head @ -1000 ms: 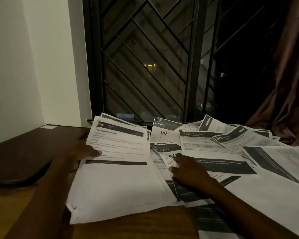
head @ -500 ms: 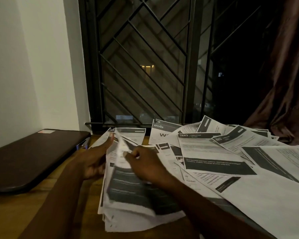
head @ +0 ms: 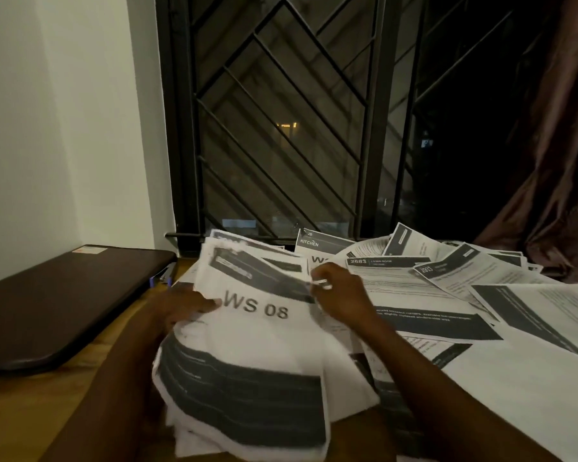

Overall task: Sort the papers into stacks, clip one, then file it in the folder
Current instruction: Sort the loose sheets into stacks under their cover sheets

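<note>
A thick stack of printed papers (head: 257, 348) lies in front of me, its top sheet marked "WS 08". My left hand (head: 184, 305) grips the stack's left edge, thumb on the top sheet. My right hand (head: 341, 295) holds the stack's right edge and pinches a small shiny object, seemingly a clip (head: 321, 282), at the upper right corner. More loose papers (head: 447, 295) are spread in overlapping layers across the right side of the wooden table (head: 20, 411). A dark brown folder (head: 57, 301) lies shut at the left.
A small blue-tipped object (head: 161, 280) lies between the folder and the papers. Behind the table are a barred window (head: 281, 128), a white wall at left and a brown curtain (head: 554, 161) at right.
The left pile lay flat under my left hand. Both hands then gathered it and lifted its sheets. Now they hold it together with the "WS 08" sheet on top.
</note>
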`<state>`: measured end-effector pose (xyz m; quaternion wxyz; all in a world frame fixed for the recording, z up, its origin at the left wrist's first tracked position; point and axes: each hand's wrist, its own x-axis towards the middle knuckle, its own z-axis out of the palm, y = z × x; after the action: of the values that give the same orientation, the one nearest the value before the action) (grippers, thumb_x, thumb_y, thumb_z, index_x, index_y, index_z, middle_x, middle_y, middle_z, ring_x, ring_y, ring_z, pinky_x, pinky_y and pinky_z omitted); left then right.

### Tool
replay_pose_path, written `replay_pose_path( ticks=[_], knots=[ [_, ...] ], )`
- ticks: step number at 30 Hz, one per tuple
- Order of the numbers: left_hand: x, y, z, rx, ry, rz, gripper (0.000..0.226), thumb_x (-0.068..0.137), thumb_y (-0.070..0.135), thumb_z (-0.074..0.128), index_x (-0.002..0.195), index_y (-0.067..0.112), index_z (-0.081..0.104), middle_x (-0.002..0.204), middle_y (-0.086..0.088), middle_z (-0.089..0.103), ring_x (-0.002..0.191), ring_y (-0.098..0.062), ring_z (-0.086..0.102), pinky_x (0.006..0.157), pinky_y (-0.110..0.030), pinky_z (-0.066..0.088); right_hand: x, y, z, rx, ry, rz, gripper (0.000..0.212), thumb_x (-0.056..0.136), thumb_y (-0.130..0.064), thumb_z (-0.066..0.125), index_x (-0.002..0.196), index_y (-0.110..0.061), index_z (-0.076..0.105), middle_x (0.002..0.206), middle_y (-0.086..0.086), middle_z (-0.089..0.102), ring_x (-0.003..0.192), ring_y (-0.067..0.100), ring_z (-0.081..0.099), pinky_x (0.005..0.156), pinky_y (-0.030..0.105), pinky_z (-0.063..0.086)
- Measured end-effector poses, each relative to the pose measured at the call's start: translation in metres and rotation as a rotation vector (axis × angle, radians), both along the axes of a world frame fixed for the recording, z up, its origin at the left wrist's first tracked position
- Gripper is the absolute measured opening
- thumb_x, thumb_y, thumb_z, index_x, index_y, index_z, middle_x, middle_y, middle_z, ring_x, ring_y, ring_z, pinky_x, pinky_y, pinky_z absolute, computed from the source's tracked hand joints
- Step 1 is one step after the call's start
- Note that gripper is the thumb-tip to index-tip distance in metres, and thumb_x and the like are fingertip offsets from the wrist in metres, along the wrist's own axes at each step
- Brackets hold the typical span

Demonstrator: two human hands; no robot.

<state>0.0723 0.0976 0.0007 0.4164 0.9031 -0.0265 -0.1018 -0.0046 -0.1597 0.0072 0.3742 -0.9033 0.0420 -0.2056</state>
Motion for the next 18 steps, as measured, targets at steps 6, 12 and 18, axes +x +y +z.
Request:
replay_pose_path(
  ticks=[6, 12, 18],
  knots=[
    [0.015, 0.025, -0.02, -0.37, 0.028, 0.218, 0.028, 0.09, 0.024, 0.069, 0.105, 0.002, 0.062, 0.094, -0.02, 0.07, 0.086, -0.036, 0.066, 0.084, -0.044, 0.053, 0.008, -0.102, -0.025, -0.31, 0.468, -0.374, 0.118, 0.058, -0.087, 0.054, 0.149, -0.021, 0.018, 0.156, 0.015, 0.019, 0.143, 0.04, 0.015, 0.114, 0.061, 0.011],
    [-0.001, 0.009, -0.008, -0.451, 0.148, 0.167, 0.042, 0.079, -0.001, 0.074, 0.119, -0.002, 0.062, 0.109, -0.028, 0.069, 0.102, -0.047, 0.066, 0.096, -0.062, 0.048, 0.015, -0.083, -0.041, -0.321, 0.48, -0.376, 0.094, 0.061, -0.082, 0.043, 0.126, -0.013, 0.047, 0.129, 0.015, 0.053, 0.123, 0.037, 0.046, 0.107, 0.058, 0.028],
    [-0.017, -0.015, -0.001, -0.57, 0.101, 0.19, 0.029, 0.088, -0.01, 0.057, 0.118, -0.008, 0.056, 0.108, -0.027, 0.061, 0.09, -0.039, 0.06, 0.08, -0.045, 0.05, -0.009, -0.056, 0.008, -0.148, 0.256, -0.209, 0.034, 0.094, -0.037, 0.048, 0.112, -0.01, 0.057, 0.117, 0.011, 0.06, 0.1, 0.024, 0.058, 0.085, 0.033, 0.048]
  ],
)
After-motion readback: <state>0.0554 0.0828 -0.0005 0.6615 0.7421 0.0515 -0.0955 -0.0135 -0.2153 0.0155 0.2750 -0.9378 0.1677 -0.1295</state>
